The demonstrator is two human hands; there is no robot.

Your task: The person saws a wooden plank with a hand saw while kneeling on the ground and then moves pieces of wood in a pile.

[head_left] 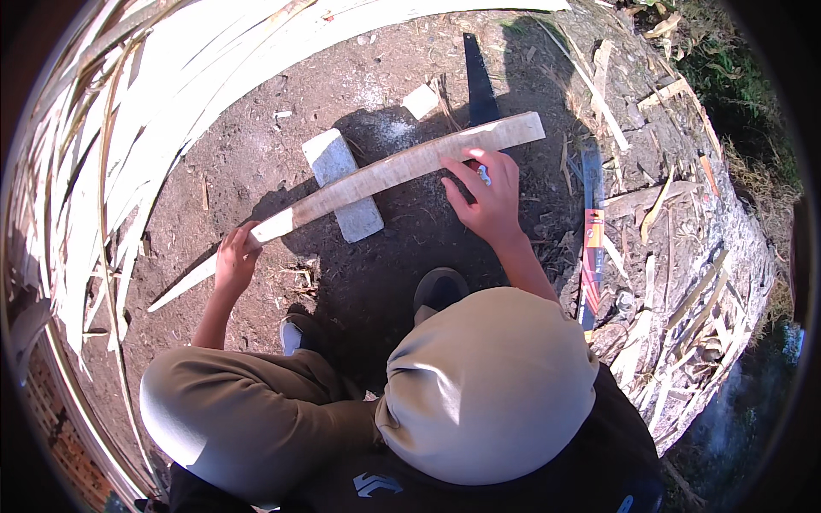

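A long, pale wooden strip [376, 178] slants from lower left to upper right in front of me, lying across a whitish block [361, 221] on the ground. My left hand [235, 261] is closed around the strip near its left end, where a pointed, sunlit length shows past the fingers. Close to the strip's right end, my right hand [489, 195] has its bent fingertips at the lower edge. A small white-and-blue thing [484, 174] sits among these fingers, too small to identify. Behind the strip, a dark tapered saw blade [481, 81] is partly covered by it.
Several long pale strips [184, 73] lie along the left and far side. A small pale wooden piece [420, 101] rests beyond the strip. To the right lie a long blade in an orange sleeve [592, 231] and scattered wood scraps [658, 316]. My knees are close below.
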